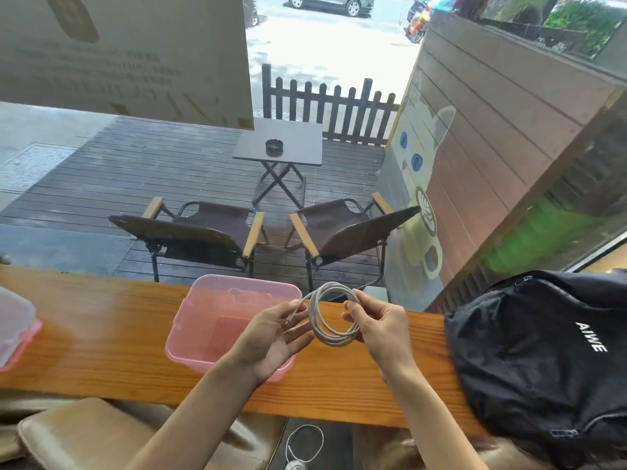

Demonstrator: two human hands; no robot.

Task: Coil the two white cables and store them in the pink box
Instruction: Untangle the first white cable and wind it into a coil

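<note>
Two white cables (334,317) (303,442), one pink box (190,320), one backpack (543,351), two chairs (203,232) (342,228).

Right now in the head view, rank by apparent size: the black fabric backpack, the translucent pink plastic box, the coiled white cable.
1. Black fabric backpack, cut off by the frame edge.
2. Translucent pink plastic box.
3. Coiled white cable, held above the counter, nearer the camera.

Left hand (271,337) palm-up, fingers loosely spread; right hand (376,322) in pinching grip.
</note>
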